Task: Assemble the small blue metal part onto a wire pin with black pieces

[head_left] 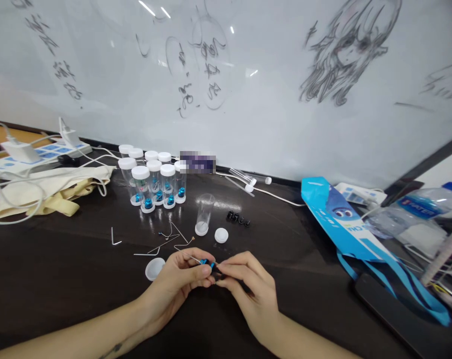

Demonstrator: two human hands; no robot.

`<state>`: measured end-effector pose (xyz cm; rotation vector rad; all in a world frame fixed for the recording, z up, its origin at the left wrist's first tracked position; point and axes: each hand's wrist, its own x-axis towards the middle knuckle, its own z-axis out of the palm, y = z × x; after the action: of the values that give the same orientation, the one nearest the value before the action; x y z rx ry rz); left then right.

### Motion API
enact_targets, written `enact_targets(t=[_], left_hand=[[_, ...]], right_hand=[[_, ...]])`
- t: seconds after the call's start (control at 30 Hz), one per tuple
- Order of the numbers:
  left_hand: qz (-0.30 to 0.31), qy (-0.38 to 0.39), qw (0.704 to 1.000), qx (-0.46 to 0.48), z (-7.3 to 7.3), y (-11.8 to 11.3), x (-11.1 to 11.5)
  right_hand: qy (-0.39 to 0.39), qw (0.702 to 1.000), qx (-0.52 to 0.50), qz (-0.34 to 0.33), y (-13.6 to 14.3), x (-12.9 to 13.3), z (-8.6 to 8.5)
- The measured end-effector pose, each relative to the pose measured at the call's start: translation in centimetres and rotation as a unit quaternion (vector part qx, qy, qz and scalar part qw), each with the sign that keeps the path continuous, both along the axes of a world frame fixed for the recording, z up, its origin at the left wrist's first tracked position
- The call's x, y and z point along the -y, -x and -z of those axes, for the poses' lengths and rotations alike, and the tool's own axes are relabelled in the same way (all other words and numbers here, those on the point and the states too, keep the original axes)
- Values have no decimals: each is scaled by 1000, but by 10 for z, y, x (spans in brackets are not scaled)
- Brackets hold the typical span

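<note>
My left hand [175, 284] pinches a small shiny blue part [203, 262] from which a thin wire [184, 253] sticks out to the upper left. At its right end, the fingertips of my right hand [252, 286] are closed on a small black piece [219, 274], touching or nearly touching the blue part; fingers cover much of both. Beyond my hands, a clear tube [205, 212] stands uncapped beside a white cap [221, 235]. Another white cap [154, 269] lies by my left wrist. Several small black pieces [238, 218] sit in a row right of the tube.
Several capped clear tubes [141, 187] with blue parts inside stand at the back left. Hex keys [115, 242] and thin wires lie in front. A cloth bag [50, 192] and power strip [42, 152] are left; a blue bag [334, 219] and water bottle [420, 207] right.
</note>
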<state>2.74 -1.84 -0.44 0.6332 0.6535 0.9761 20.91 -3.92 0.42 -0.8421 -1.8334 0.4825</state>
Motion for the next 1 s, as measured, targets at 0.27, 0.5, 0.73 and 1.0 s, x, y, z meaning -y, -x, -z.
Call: enact_targets(t=[0.27, 0.5, 0.73, 1.0], left_hand=[[0, -12, 1000, -1, -1, -1, -1], [6, -18, 1000, -3, -2, -1, -1], [6, -24, 1000, -5, -1, -1, -1], [6, -24, 1000, -7, -1, -2, -1]], right_hand=[[10, 1000, -10, -3, 1, -1, 0], [16, 1000, -11, -7, 0, -1, -1], [15, 1000, -15, -6, -1, 1, -1], [-26, 999, 22, -14, -3, 0, 3]])
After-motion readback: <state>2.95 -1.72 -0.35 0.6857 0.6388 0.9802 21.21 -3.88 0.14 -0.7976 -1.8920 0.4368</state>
